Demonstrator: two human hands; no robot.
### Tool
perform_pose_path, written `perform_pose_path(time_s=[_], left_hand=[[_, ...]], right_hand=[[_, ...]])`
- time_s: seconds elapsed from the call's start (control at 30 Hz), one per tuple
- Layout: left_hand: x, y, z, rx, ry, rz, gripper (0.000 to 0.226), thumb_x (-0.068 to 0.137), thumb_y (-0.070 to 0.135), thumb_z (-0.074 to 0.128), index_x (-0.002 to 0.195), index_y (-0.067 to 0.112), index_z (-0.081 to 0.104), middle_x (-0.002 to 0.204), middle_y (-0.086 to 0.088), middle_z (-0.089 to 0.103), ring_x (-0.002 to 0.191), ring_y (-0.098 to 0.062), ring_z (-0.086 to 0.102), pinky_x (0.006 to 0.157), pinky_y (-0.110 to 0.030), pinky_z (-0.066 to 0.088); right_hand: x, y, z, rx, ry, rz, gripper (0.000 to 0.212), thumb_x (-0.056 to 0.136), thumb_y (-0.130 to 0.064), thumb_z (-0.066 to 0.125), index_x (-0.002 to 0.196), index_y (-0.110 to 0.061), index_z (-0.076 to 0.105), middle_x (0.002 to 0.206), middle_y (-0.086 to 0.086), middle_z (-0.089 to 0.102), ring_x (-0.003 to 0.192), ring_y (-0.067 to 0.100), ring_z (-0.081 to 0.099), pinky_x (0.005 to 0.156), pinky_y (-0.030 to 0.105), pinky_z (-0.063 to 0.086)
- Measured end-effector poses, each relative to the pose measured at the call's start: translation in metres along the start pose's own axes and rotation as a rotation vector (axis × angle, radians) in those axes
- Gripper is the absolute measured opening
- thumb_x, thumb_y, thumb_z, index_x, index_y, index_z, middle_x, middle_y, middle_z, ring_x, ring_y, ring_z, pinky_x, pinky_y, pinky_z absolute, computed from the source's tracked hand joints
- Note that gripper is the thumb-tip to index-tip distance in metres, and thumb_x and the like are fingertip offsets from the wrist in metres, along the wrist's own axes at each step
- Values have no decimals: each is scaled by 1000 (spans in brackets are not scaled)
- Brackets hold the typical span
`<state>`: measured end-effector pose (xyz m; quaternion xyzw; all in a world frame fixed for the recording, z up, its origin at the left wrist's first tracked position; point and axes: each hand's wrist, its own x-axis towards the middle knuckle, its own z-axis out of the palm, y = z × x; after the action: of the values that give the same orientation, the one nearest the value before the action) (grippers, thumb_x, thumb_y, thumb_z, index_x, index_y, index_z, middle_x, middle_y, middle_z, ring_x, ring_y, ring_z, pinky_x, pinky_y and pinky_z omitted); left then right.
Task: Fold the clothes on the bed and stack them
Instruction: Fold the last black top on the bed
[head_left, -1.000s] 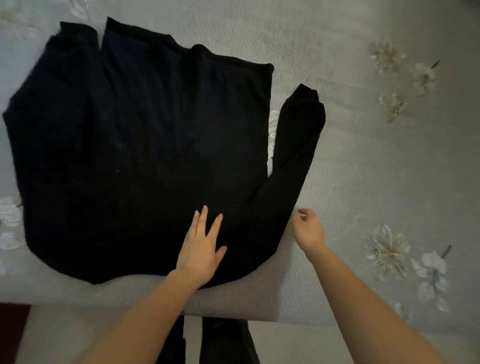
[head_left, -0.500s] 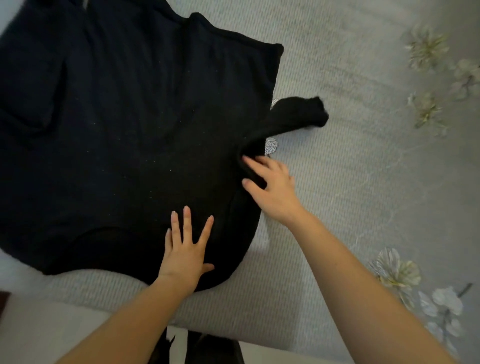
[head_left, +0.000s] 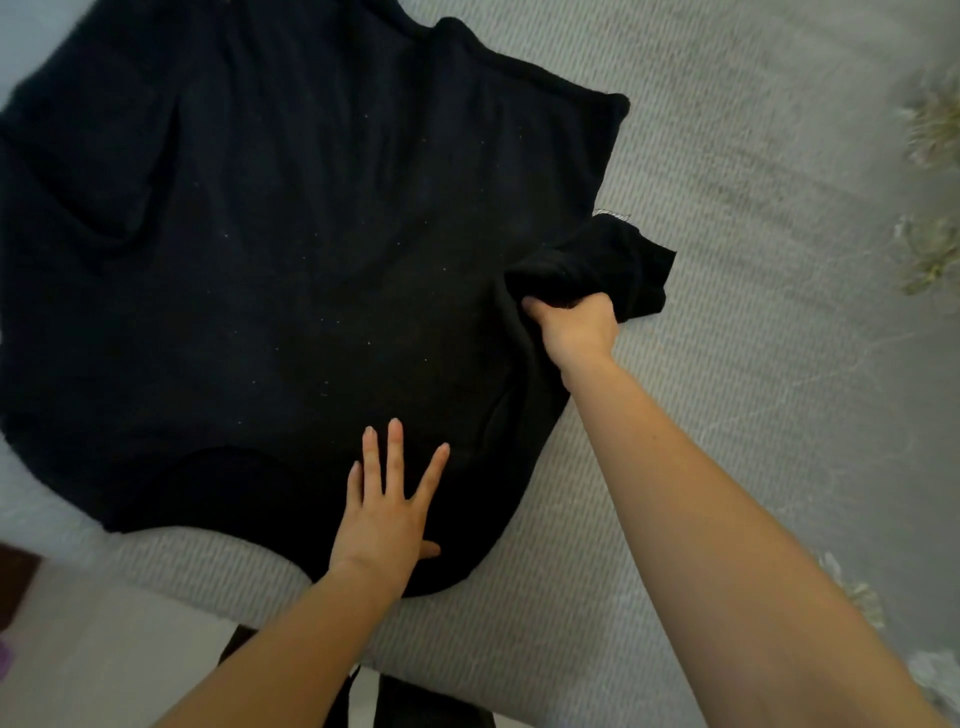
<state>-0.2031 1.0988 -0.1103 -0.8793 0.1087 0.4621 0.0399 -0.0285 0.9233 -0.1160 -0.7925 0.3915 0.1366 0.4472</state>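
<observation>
A grey ribbed bed cover filled the view, and a strip of pale floor showed at the lower left beyond the bed's edge. A black sweater lay spread flat across the left and middle of the bed, its hem toward the person. The far left side appeared to have its sleeve folded in over the body, though the dark cloth made that hard to confirm.

Near the hem, the left hand rested palm down on the sweater, its fingers straight and fanned apart and its forearm coming in from the lower left. It seemed placed there as an anchor, so the body would not drag or ruck when the other side was drawn across.

To the right, the right hand reached in on an almost straight arm and gripped the bunched right sleeve. Its fingers were curled into the cloth and mostly hidden by it. The sleeve was gathered up off the cover at the sweater's right edge, probably to be folded inward over the body. The fold looked only begun, and no stack was in view.

At the far right edge, pale printed flowers dotted the cover, blurred.
</observation>
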Motion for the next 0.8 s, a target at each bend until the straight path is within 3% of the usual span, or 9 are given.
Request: perform_pose_path(time_s=[0.07,0.13,0.23,0.37,0.43,0.53,0.63,0.7,0.8], left_hand=[[1,-1,-2,-8,-17,13,106,91,56,47,129,25,-47,135,-26,-49,125,-45,-38,116,-52,-1],[0,0,-3,-18,-28,15,105,90,56,47,131,26,-44,136,-25,-49,125,-44,-38,116,-52,-2],[-1,1,-4,-9,-13,4,106,90,57,47,131,25,-46,136,-27,-48,125,-45,-38,116,-52,-2],[-5,3,-8,-13,-11,1,106,90,57,49,133,25,-43,138,-28,-46,126,-47,-36,116,-53,0],[-10,4,-11,-16,14,7,106,90,53,51,135,24,-41,140,-27,-44,132,-47,-32,117,-53,1],[-20,8,-11,17,110,116,100,95,37,52,137,22,-38,144,-19,-42,137,-37,-30,116,-51,-1],[-27,15,-4,35,153,264,94,95,17,47,139,21,-36,149,-9,-39,139,-27,-30,117,-46,-4],[-28,16,-1,-15,125,279,93,94,15,46,140,22,-34,149,-6,-38,141,-25,-28,118,-44,-4],[-26,13,1,-26,76,324,88,95,21,44,139,24,-32,147,-3,-38,140,-23,-29,119,-43,-5]], right_hand=[[-3,-4,-3,0,54,-26,25,78,-28,75,71,-10,58,74,2,61,76,19,60,73,32,48],[-7,1,-18,113,119,-11,36,77,-27,75,56,-17,48,63,-2,54,67,17,57,69,31,47],[-14,19,-61,413,252,111,33,80,-20,73,58,-17,49,63,0,54,63,16,54,63,30,49],[-30,60,-132,851,231,365,6,91,-15,54,89,-13,59,83,4,62,66,11,59,46,17,45],[-43,75,-159,850,322,397,10,91,-17,52,97,-14,59,98,6,64,71,11,61,45,16,45],[-74,87,-180,704,538,399,12,90,-17,53,78,-18,54,110,9,64,85,15,64,64,28,54],[-98,85,-179,646,671,322,17,86,-17,52,70,-15,47,91,7,57,64,12,54,62,32,48],[-103,68,-165,723,759,181,18,82,-18,52,65,-17,48,76,5,55,61,12,52,62,35,49],[-114,8,-119,545,872,-239,27,91,-13,53,67,-23,44,66,-9,44,58,-6,45,64,10,37]])
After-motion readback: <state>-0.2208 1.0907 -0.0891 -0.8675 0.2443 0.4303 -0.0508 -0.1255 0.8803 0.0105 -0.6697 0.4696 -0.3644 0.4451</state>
